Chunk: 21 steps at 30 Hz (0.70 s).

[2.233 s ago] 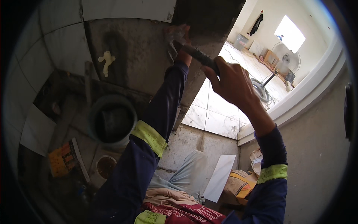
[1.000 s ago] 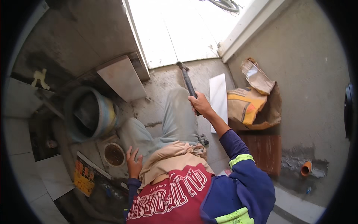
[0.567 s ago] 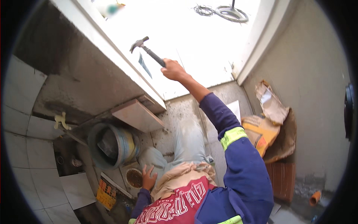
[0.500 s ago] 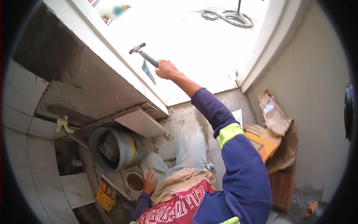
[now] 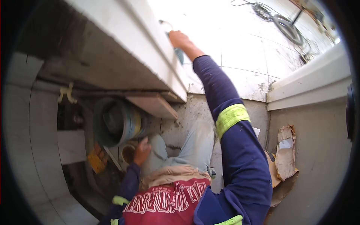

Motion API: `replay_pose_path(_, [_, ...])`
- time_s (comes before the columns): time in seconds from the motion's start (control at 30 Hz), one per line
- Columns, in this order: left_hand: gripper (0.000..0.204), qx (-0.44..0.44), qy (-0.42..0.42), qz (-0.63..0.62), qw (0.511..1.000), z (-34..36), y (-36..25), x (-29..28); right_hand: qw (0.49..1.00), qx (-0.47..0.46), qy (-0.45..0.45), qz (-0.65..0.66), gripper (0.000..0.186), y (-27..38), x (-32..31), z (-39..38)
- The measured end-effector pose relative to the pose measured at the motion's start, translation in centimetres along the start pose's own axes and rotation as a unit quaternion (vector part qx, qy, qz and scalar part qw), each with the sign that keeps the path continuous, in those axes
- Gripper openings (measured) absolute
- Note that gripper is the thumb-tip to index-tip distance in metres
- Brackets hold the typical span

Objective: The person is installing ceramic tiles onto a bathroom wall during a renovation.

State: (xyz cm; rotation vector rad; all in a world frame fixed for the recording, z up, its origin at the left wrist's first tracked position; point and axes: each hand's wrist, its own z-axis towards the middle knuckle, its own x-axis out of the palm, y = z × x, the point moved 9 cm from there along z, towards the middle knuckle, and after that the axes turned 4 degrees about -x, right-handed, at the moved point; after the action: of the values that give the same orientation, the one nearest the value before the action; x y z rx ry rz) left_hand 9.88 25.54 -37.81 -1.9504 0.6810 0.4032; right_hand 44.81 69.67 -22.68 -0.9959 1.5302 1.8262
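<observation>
One row of large white lettering (image 5: 165,203) crosses the red shirt (image 5: 161,218). Far ahead, the right hand (image 5: 180,39) reaches beside the white door frame (image 5: 148,37), a pale blurred object (image 5: 165,26) at its fingers; whether it grips this, I cannot tell. Floor tiles (image 5: 240,52) stretch rightward. Near left, the left hand (image 5: 141,153), loosely spread, lies by the left knee (image 5: 157,145).

Large white-outlined capital letters can be read across the red shirt (image 5: 165,202), to the right of the left hand (image 5: 142,152) and nearer the body. Dark marks on the yellow packet (image 5: 96,159), left of that hand, may be print, but look too blurred to read.
</observation>
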Motion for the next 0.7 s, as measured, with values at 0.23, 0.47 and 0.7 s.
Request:
replay_pose_path(0.23, [0.058,0.12,-0.285,-0.211,0.927,11.6,-14.2,-10.0,0.861,0.089,-0.423,0.268,0.025,-8.4,-4.9,-12.0])
replay_pose_path(0.47, [0.048,0.1,-0.252,-0.312,0.91,14.0,-14.6,-9.3,0.961,0.021,-0.137,0.238,0.038,6.5,9.3,-28.4])
replay_pose_path(0.7, [0.041,0.163,-0.355,-0.187,0.902,15.2,-13.6,-11.4,0.97,0.025,-0.161,0.181,0.068,12.1,12.7,-27.9])
